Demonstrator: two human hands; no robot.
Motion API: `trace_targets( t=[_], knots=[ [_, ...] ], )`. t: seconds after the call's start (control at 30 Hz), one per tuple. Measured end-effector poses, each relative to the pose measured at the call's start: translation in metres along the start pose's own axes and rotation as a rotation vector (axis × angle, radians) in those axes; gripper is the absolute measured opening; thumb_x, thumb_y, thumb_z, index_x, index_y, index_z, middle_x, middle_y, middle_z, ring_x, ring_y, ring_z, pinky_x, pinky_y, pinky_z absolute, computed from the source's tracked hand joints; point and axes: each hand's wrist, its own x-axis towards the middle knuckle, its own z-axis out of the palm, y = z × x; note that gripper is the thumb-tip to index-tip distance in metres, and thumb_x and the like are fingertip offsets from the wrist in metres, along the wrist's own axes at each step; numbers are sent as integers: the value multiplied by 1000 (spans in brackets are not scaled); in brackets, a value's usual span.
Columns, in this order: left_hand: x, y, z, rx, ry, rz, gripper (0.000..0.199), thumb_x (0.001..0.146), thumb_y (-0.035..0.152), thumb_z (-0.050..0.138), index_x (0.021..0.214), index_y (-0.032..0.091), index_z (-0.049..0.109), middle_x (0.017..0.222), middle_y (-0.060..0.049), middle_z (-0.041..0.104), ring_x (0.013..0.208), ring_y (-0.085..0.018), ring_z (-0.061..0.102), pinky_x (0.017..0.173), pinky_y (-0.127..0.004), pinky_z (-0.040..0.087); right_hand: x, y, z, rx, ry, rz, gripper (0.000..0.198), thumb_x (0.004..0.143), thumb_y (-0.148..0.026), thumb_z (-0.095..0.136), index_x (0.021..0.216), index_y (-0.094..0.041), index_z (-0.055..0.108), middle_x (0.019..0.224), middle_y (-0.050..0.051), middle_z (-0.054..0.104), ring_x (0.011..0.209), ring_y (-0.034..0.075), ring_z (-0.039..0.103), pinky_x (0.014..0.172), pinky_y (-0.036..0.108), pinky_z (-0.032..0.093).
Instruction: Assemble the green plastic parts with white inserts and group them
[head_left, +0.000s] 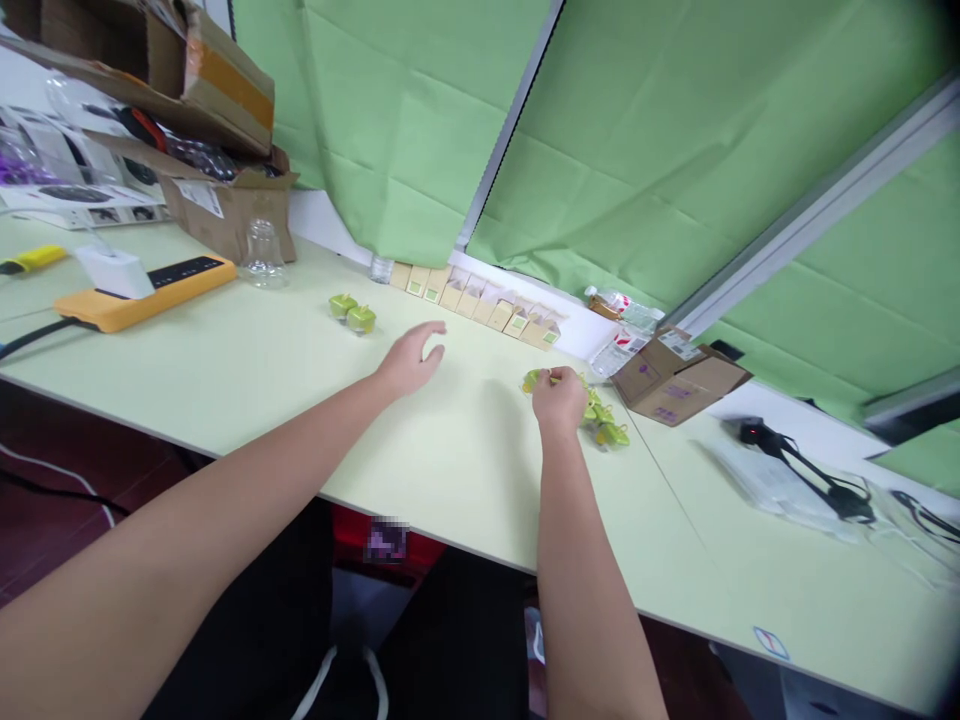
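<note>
My left hand [412,360] hovers over the middle of the table with nothing in it, thumb and fingers apart. To its left, two small clear containers with green tops [361,319] sit side by side. My right hand [561,402] is closed, its fingertips pinching a small green-topped container [531,380] that is partly hidden by the fingers. Several more green-topped containers [613,435] with yellow bits stand in a cluster beside and behind this hand, which covers some of them.
Along the back edge of the table [450,450] runs a row of small tan boxes [472,300]. Plastic bottles [619,350] and a cardboard box [675,380] stand at back right. On the left are an orange power strip [161,290], a clear jar [264,258] and cardboard boxes [225,215].
</note>
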Motion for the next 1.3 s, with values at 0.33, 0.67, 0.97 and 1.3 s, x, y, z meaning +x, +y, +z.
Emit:
trace_targets(
  t=[0.33,0.67,0.97,1.3],
  knots=[
    [-9,-6,15,29,-259,-20,20,82,21,53,94,18,69,95,-5,70,78,-17,64,76,-30,52,15,57,-50,-235,-37,300,20,77,-25,57,85,-14,72,86,20,68,87,35,65,71,43,47],
    [-10,-7,16,22,-283,-28,18,81,19,53,90,19,69,95,-4,69,81,-17,63,76,-29,52,17,94,-52,-187,1,342,19,63,-18,58,77,-15,71,80,17,68,85,36,66,74,48,50],
    [-10,-10,16,24,-304,-20,17,82,19,53,89,19,68,92,-4,69,80,-17,63,73,-28,52,14,85,-55,-134,163,351,29,68,-23,60,92,-13,71,95,20,69,93,37,65,79,49,49],
    [4,-5,-9,367,87,-42,21,82,17,55,99,19,67,130,-12,55,127,-29,46,111,-44,38,-18,17,5,55,-283,-173,23,85,-37,53,94,-21,67,90,7,72,75,19,63,76,32,45]
  ],
)
